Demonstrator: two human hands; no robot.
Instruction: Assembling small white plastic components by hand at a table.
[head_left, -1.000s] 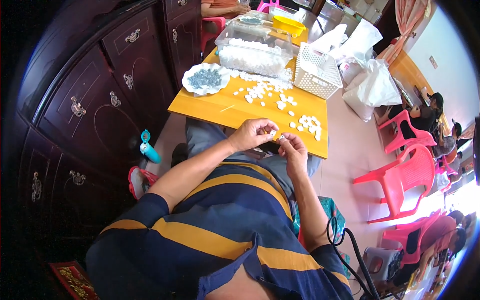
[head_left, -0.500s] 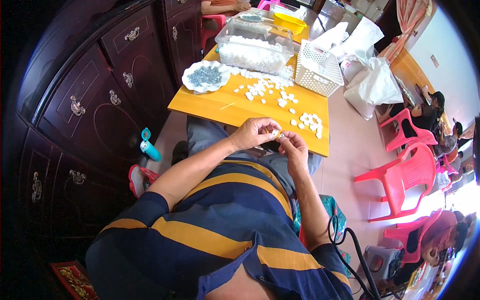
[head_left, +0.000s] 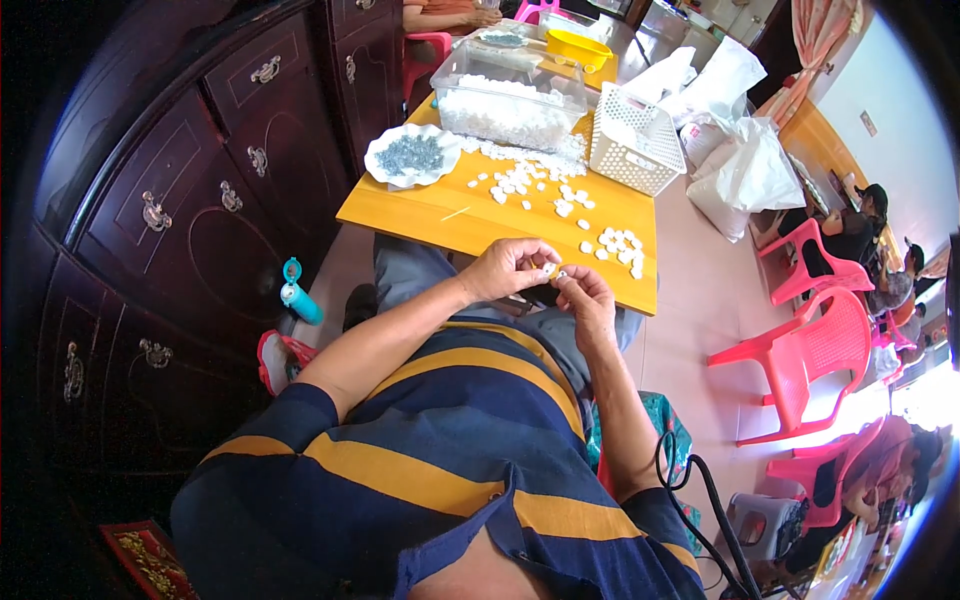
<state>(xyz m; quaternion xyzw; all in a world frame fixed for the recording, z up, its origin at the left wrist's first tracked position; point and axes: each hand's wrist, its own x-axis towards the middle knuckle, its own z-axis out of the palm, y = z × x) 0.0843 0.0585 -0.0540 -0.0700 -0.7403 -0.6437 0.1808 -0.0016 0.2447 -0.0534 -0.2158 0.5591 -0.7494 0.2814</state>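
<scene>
Close together at the table's near edge, my left hand and my right hand each pinch with thumb and fingertips. A small white plastic piece shows at my left fingertips. Another small white piece is at my right fingertips; whether the two touch I cannot tell. On the wooden table just beyond lie loose white pieces and a thin pale stick. A scalloped white plate holds many tiny grey-blue parts.
A clear bin of white pieces and a white perforated basket stand at the table's back. White sacks and pink chairs are on the right. A dark cabinet and a teal bottle are left. Other people sit farther off.
My hands stay almost in place, still pinching the small white pieces. At the far right, a seated person has shifted slightly.
</scene>
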